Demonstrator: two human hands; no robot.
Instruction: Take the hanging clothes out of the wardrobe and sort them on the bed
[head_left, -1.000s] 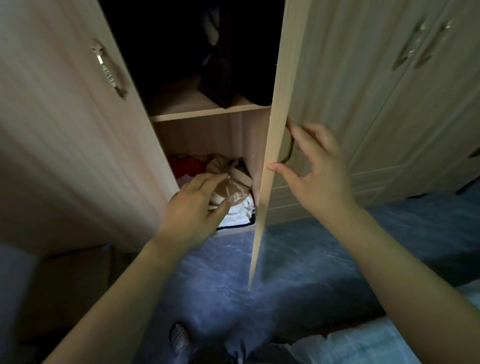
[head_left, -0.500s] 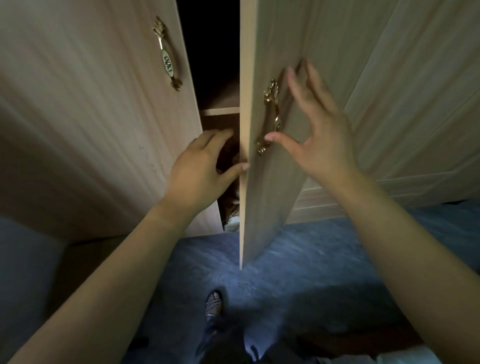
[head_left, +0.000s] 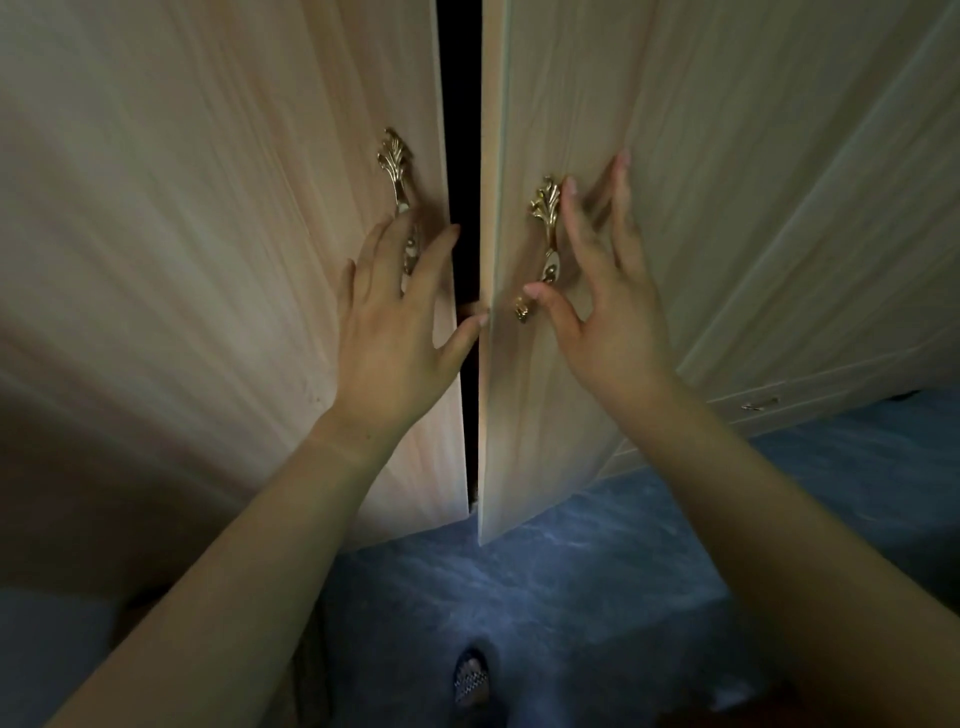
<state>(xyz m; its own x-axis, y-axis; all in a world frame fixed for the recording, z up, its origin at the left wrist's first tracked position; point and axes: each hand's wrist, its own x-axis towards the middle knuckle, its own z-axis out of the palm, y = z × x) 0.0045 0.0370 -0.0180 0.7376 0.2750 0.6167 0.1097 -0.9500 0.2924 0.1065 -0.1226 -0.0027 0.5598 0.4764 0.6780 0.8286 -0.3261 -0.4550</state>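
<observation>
Two light wood wardrobe doors fill the view, the left door (head_left: 218, 270) and the right door (head_left: 524, 415), with only a narrow dark gap (head_left: 460, 156) between them. Each carries an ornate brass handle: left handle (head_left: 396, 171), right handle (head_left: 545, 223). My left hand (head_left: 395, 322) lies flat on the left door over its handle, fingers spread, thumb at the door's edge. My right hand (head_left: 602, 291) rests with spread fingers against the right door beside its handle. Neither hand holds anything. The clothes inside are hidden.
Further wardrobe doors (head_left: 805, 208) continue to the right. Blue-grey carpet (head_left: 571, 582) covers the floor below the doors. The toe of my patterned shoe (head_left: 471, 680) shows at the bottom centre.
Both doors have swung nearly together, narrowing the opening from a wide view of shelves and clothes to a slit. My left hand came out of the wardrobe onto the left door.
</observation>
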